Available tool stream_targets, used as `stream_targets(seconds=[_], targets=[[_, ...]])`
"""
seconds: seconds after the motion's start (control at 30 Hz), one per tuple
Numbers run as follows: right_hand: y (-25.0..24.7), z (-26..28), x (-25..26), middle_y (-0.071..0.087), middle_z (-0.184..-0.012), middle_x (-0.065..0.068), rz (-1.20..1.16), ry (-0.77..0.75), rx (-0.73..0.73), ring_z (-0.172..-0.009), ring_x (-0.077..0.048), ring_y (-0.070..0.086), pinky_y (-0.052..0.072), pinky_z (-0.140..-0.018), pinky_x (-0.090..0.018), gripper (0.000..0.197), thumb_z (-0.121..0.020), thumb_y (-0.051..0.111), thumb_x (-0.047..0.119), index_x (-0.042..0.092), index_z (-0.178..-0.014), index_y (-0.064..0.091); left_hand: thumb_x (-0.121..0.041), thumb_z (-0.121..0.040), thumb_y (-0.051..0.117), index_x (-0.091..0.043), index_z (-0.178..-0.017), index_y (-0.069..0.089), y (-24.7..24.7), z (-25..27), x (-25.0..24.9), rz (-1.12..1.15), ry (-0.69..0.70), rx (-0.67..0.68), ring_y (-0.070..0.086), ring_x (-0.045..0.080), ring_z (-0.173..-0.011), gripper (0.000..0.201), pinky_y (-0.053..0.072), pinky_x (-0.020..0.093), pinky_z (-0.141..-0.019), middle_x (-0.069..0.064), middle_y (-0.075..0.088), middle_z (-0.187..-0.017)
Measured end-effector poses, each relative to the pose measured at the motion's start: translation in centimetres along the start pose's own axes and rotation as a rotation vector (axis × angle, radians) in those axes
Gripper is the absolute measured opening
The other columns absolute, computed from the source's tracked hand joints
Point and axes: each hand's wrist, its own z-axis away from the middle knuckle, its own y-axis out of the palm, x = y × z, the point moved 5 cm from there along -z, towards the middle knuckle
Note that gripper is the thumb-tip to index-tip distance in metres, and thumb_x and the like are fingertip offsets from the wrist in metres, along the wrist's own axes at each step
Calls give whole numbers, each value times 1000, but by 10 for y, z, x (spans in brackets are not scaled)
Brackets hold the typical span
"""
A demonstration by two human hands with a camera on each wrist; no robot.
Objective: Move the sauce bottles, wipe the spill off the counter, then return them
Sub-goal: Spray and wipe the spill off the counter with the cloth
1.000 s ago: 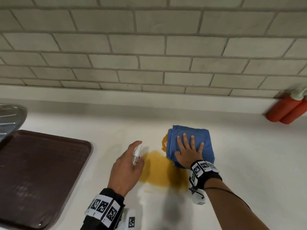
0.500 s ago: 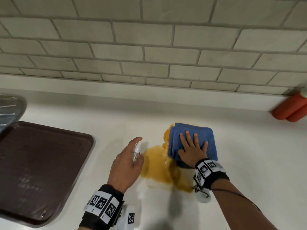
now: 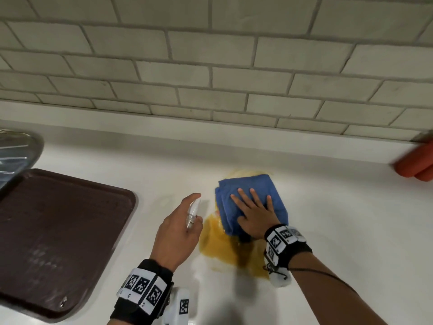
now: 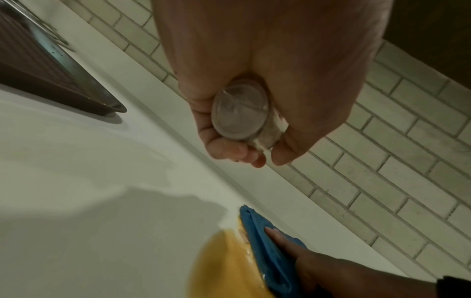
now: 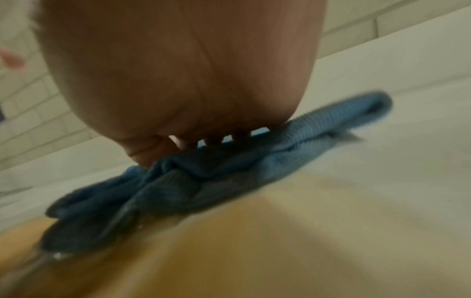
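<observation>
Two hands over smooth white worktop (image 3: 351, 219): right hand (image 3: 254, 216) flat, fingers spread, pressing folded ribbed blue cloth (image 3: 276, 198) on glossy orange-yellow spill (image 3: 218, 245); left hand (image 3: 177, 233) curled round small clear spray bottle (image 3: 193, 211). Red sauce bottles (image 3: 417, 165) sit far right by the tiled wall; textured brown tray (image 3: 58, 235) left.

Two sauce bottles (image 3: 416, 164), one cloth (image 3: 251, 195), one tray (image 3: 58, 242).

The left hand (image 3: 177, 233) is raised, its fingers (image 4: 229, 149) curled round a small clear spray bottle (image 3: 193, 213), index extended on top. The right hand (image 3: 254, 215) lies flat, fingers spread, pressing a blue cloth (image 3: 274, 193).
</observation>
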Motion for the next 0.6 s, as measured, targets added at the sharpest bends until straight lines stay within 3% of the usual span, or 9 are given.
stream_targets(seconds=[0.17, 0.37, 0.6], targets=[[-10, -19, -4, -19, -161, 10, -41, 111, 35, -148, -27, -17, -4, -112, -68, 68, -98, 31, 39, 36, -153, -8, -24, -93, 58, -45, -137, 41, -8, 4, 10, -17, -33, -15, 59, 12, -72, 51, 44, 30, -68, -11, 63, -88], [3, 1, 21, -18, -161, 14, -21, -77, 37, -147, -22, -21, -9, -113, -64, 71, -95, 36, 32, 39, -153, -4, -22, -93, 58, -44, -136, 42, -2, 0, 5, 20, -13, 7, 59, 12, -69, 51, 46, 30, -67, -10, 61, -81], [-15, -28, -7, -16, -161, 14, -97, 97, -10, -148, -22, -16, -6, -114, -64, 69, -96, 35, 37, 38, -153, -3, -25, -93, 58, -47, -135, 41, -12, -1, 14, 7, -28, -10, 60, 11, -69, 51, 46, 27, -66, -12, 63, -84]])
